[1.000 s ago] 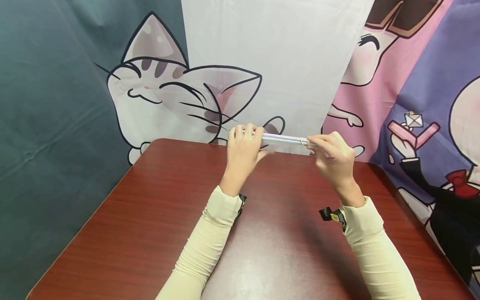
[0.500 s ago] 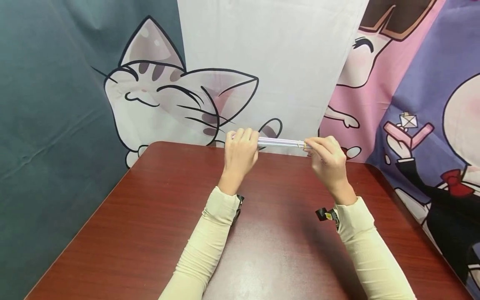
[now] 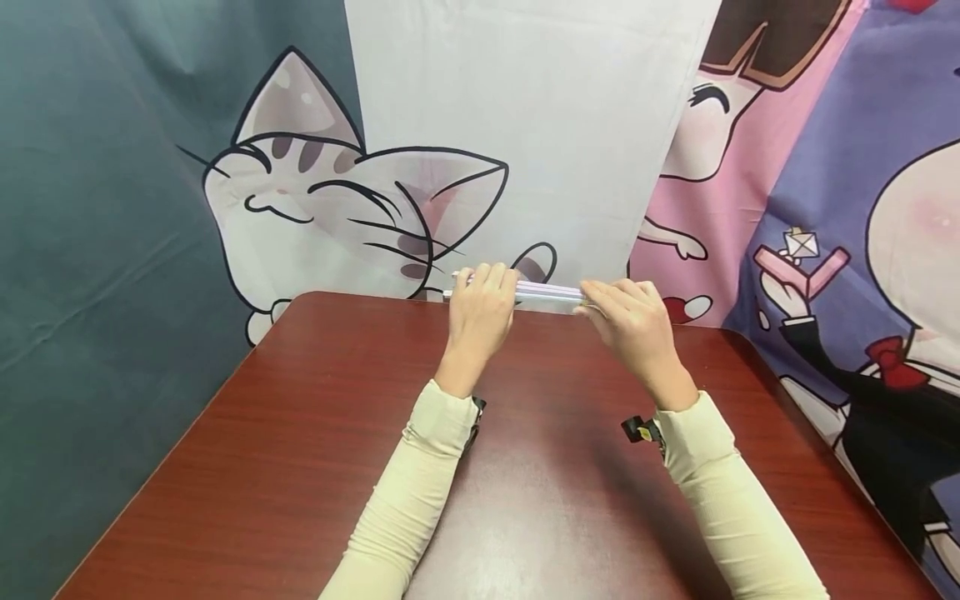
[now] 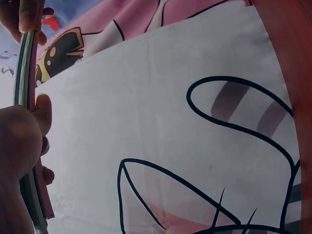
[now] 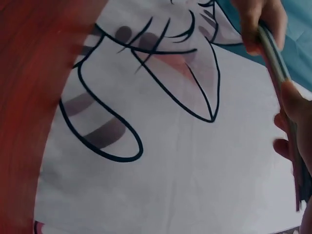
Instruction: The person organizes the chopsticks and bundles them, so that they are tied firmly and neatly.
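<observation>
In the head view, a bundle of slim pastel sticks (image 3: 549,292), white, lilac and bluish, is held level above the table's far edge. My left hand (image 3: 480,321) grips it with fingers curled over the top, and the stick ends poke out slightly apart beyond that hand. My right hand (image 3: 636,329) pinches the bundle near its other end, covering most of that part. In the left wrist view the sticks (image 4: 24,73) run between both hands, one reddish along the side. The right wrist view shows the bundle (image 5: 275,56) between my fingers too.
Below the hands lies a reddish-brown wooden table (image 3: 300,433). Behind it hangs a cloth backdrop (image 3: 585,108) with a cartoon cat and other figures. A small black device (image 3: 643,430) is strapped at the right wrist.
My right hand has slid left along the bundle, closer to the left hand, over the thin yellowish band seen there earlier. Stick ends now show more beyond the left hand.
</observation>
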Tool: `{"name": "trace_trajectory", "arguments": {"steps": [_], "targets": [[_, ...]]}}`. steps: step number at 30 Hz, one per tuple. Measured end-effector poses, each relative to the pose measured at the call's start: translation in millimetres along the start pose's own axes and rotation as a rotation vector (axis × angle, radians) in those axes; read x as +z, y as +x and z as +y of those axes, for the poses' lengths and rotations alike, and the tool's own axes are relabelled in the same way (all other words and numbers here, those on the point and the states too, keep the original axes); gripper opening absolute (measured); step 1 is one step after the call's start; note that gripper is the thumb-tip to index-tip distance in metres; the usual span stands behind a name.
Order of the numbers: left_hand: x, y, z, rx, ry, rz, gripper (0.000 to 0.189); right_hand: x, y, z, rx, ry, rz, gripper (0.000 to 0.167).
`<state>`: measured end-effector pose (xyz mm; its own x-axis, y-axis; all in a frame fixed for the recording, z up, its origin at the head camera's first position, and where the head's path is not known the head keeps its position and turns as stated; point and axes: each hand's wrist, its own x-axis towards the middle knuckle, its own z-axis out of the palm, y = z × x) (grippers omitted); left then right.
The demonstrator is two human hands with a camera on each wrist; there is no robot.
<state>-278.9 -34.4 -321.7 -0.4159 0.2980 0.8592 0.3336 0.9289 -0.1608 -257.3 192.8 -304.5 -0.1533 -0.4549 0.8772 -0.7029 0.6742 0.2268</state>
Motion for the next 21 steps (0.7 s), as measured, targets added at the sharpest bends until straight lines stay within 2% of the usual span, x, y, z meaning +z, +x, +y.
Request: {"name": "trace_trajectory", "arguments": {"steps": [4, 8, 12, 17, 21], "targets": [[-0.1, -2.5, -2.9, 0.010, -0.024, -0.043, 0.008, -3.3, -2.7, 4.6, 0.035, 0.040, -0.046, 0.033], [-3.0, -2.8, -6.0, 0.049, -0.104, -0.047, 0.022, -5.4, -3.1, 9.0, 0.009, 0.043, -0.019, 0.021], [-4.2, -1.7, -6.9, 0.084, -0.167, -0.054, 0.033, -7.8, -3.0, 12.8, -0.018, 0.026, -0.004, 0.018], [-2.7, -2.2, 0.6, 0.060, -0.116, -0.037, 0.031, -8.7, -3.2, 10.3, -0.008, 0.025, 0.011, 0.020], [-1.7, -2.2, 11.6, 0.096, -0.077, 0.003, 0.032, -5.9, -0.9, 1.5, -0.037, -0.016, -0.023, 0.026]]}}
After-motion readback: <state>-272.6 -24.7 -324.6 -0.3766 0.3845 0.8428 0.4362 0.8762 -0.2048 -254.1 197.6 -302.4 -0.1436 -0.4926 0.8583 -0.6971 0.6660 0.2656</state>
